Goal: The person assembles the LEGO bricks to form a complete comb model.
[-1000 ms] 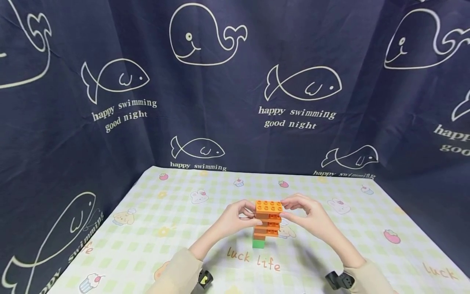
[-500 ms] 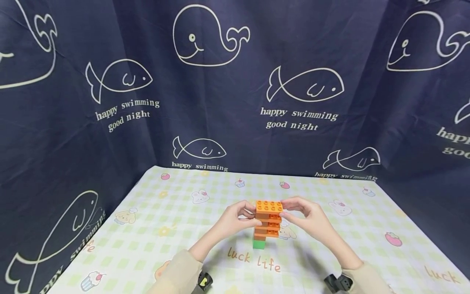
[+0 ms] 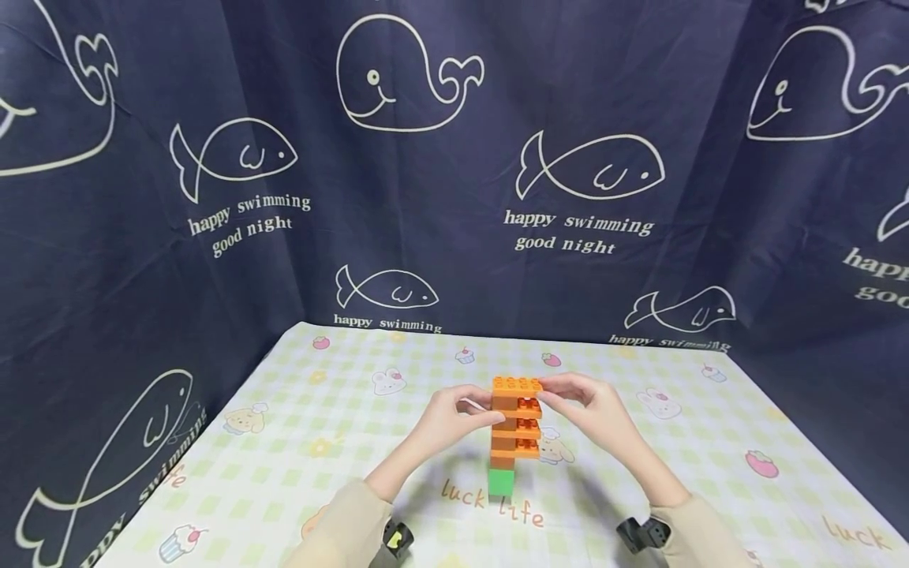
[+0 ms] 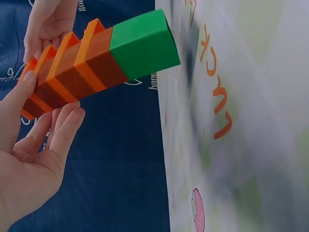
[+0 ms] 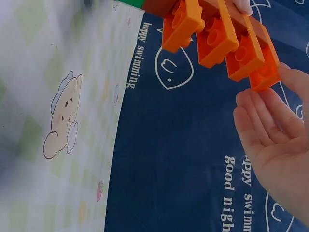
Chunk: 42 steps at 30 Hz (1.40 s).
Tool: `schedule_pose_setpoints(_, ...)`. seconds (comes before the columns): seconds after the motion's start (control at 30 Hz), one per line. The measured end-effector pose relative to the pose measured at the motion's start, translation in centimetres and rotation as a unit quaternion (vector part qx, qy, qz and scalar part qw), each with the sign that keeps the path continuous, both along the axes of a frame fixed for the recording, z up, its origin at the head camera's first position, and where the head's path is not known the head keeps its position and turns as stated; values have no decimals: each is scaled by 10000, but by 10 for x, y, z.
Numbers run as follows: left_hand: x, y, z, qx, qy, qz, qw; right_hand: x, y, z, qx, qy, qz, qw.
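Note:
A tower of toy building blocks has orange plates and brown bricks [image 4: 75,79] alternating above a green block [image 3: 501,481] at its foot. Several orange plates [image 5: 212,41] stick out to the right, their hollow undersides showing in the right wrist view. My left hand [image 3: 454,414] grips the tower's upper left side between thumb and fingers. With thumb and fingertips, my right hand [image 3: 585,398] pinches the right end of the topmost plate [image 3: 517,385]. In the left wrist view the tower leans, its green foot close to the tabletop; contact there is unclear.
A checked tablecloth [image 3: 341,473] with printed cartoons and lettering covers the table. Dark blue curtains [image 3: 454,197] with whale and fish drawings hang behind it and at both sides. A black camera band [image 3: 642,535] sits at each wrist.
The tower has tilted: its front face and green block show more, its top studs less. The hands keep their hold. The head view has shifted slightly.

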State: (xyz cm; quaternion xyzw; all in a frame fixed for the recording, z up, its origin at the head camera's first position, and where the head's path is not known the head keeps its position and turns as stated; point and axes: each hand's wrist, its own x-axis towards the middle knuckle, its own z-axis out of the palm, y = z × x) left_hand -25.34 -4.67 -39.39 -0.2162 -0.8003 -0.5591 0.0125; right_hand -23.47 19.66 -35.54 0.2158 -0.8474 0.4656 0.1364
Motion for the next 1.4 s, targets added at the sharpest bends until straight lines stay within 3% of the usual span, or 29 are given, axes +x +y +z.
schedule_pose_setpoints(0.33, -2, 5, -3, 537, -983, -244, 9934, -8, -3, -10, -37, -89, 67, 9999)
schedule_pose_setpoints(0.67, -7, 9, -17, 470, -1282, -120, 9906, -12, -3, -27, 71, -515, -265, 9983)
schedule_pose_setpoints(0.87, -14, 11, -25, -34, -1247, 76, 9922, -19, -5, -34, 379, -683, -425, 9960)
schedule_pose_setpoints(1.03, -12, 10, -26, -680, -1048, 42, 9922, -21, -6, -40, 631, -847, -363, 9937)
schedule_pose_setpoints(1.2, -11, 11, -27, -1364, -931, 86, 9862, -23, -8, -45, 816, -1179, -307, 9892)
schedule_pose_setpoints(1.4, -12, 11, -30, -1564, -1390, 64, 9778, -23, -9, -51, 491, -1949, -207, 9794)
